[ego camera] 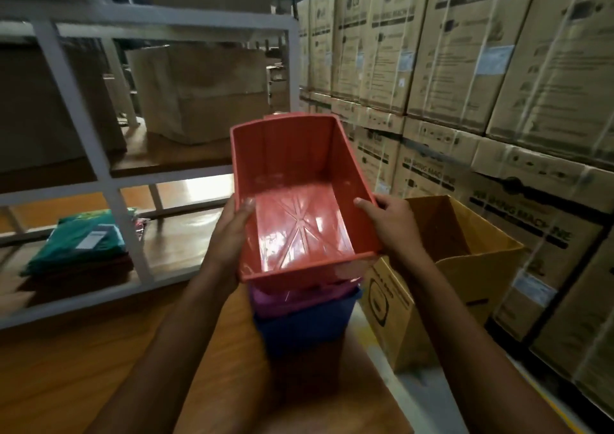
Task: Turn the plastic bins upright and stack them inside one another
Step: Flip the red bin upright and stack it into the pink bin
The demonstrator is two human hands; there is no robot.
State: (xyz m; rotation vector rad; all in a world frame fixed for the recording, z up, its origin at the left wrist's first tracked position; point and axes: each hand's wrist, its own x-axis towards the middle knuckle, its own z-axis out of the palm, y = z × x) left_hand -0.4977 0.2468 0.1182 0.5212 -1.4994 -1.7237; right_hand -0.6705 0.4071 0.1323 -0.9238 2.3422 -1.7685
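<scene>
An orange-red plastic bin (299, 198) is upright with its open top facing me, tilted a little away. My left hand (232, 231) grips its left wall, thumb over the rim. My right hand (388, 224) grips its right wall the same way. Directly under it a purple bin (292, 299) sits nested in a blue bin (302, 325), both upright on the wooden table (83, 374). The red bin's near end lies over the purple bin's rim; how deep it sits is hidden.
A grey metal shelf rack (99, 174) stands to the left, with folded green cloth (83, 241) on a low shelf. An open cardboard box (465, 261) stands right of the table. Stacked appliance cartons (465, 68) wall the right side.
</scene>
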